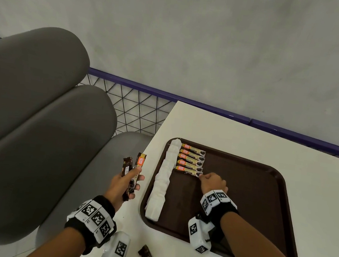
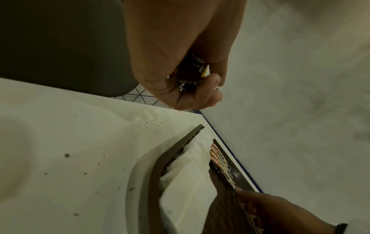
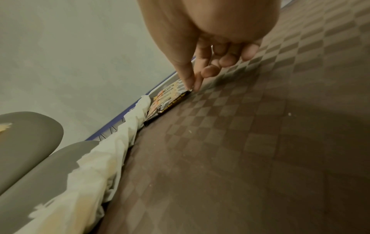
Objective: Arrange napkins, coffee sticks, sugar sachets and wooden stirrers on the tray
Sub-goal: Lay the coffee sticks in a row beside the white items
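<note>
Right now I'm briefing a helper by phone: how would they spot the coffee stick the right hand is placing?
On the brown tray, beside the strip of napkins, lie five coffee sticks in a column. It is the nearest coffee stick, whose dark end the right hand pinches.

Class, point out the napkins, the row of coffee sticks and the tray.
napkins (image 1: 161, 182): head view, middle of the white column.
row of coffee sticks (image 1: 191, 160): head view, third stick's middle.
tray (image 1: 247, 200): head view, bare floor.

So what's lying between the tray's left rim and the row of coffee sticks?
The line of white napkins, overlapping, runs along the tray beside the coffee sticks; the head view shows it best.
</note>
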